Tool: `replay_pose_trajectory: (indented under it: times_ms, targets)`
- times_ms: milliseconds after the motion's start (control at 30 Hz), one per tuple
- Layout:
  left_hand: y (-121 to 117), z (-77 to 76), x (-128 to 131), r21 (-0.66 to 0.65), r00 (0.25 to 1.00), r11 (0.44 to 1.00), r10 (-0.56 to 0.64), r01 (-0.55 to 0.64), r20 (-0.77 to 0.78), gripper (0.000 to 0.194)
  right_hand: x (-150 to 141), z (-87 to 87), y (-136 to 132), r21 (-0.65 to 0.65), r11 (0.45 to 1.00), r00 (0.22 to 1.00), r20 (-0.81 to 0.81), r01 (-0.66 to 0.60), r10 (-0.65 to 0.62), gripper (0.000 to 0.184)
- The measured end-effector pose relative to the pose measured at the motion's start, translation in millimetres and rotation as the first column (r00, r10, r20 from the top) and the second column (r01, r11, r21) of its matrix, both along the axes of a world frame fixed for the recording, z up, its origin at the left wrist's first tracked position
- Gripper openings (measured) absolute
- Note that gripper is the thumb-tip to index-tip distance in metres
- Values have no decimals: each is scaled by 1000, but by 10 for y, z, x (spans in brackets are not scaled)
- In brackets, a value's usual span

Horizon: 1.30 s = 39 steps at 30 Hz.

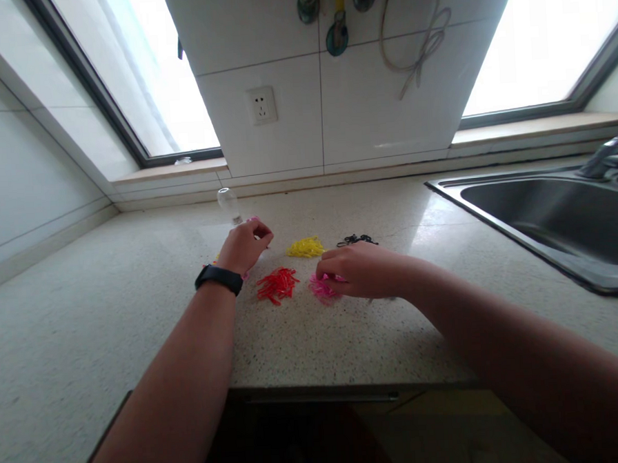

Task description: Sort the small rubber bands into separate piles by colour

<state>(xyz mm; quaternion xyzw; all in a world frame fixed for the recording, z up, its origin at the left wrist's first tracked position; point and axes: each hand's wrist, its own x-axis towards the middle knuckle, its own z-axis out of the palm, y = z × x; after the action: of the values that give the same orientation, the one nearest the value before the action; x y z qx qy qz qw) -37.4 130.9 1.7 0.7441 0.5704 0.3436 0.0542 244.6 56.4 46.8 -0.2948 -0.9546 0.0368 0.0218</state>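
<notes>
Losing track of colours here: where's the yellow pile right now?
In the head view, the yellow pile lies on the counter near the picture's centre, beyond and slightly right of the red pile, left of the black pile.

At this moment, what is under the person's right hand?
The right hand partly covers a pink pile on the counter; its left and near edges show. The rest, and anything beneath the palm, is hidden. Something faint below the palm is too unclear to name.
</notes>
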Motion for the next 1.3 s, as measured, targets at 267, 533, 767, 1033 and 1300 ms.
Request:
replay_pose_trajectory:
  times_ms: [267,533,767,1033,1300]
  targets:
    - [0,2,6,-4,1000,1000,-13,13,13,9,2,13,-7,3,1000,1000,17,3,-4,21]
    - [8,3,3,-11,1000,1000,-8,8,5,10,-7,22,-11,-8,1000,1000,15,9,-9,21]
    - [-1,3,8,-19,1000,1000,-9,10,9,11,-4,8,-2,-4,1000,1000,12,-6,6,21]
    - [12,0,1,-16,1000,1000,-7,7,14,9,-5,0,-1,-7,1000,1000,-1,-2,2,20]
    - [15,-8,0,-18,999,1000,-21,22,24,9,6,-35,27,0,1000,1000,-9,-20,20,20]
